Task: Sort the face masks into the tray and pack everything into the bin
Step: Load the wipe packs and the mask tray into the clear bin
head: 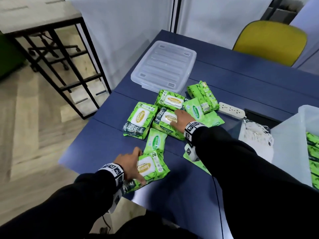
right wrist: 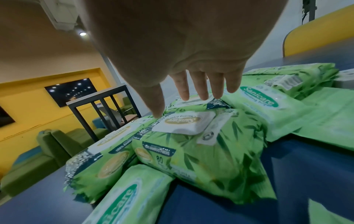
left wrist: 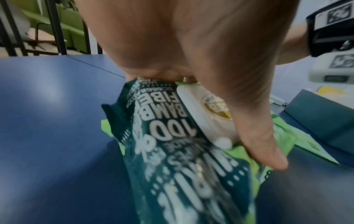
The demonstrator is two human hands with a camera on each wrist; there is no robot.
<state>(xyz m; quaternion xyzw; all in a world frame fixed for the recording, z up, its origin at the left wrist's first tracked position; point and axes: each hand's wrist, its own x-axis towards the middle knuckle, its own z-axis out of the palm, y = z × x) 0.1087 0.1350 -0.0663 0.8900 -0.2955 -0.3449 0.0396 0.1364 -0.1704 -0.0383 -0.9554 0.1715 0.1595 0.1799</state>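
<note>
Several green wipes packs lie in a heap on the blue table [head: 96, 144]. My left hand [head: 136, 165] grips the nearest pack [head: 151, 168] by its left end at the table's front edge. In the left wrist view the thumb [left wrist: 264, 148] lies across the white lid of that pack [left wrist: 172, 151] and the fingers curl round its far edge. My right hand [head: 178, 118] is spread open over a pack in the middle of the heap [head: 164, 126]. Its straight fingers [right wrist: 199, 91] are just above that pack's white lid [right wrist: 184, 122]; contact is unclear.
A clear plastic lid [head: 164, 66] lies behind the heap. A translucent bin [head: 290, 135] with green packs inside stands at the right. A white power strip [head: 231, 110] and a fringed white cloth [head: 255, 135] lie between them. Flat light-green pouches [head: 213, 120] sit under the heap's right side.
</note>
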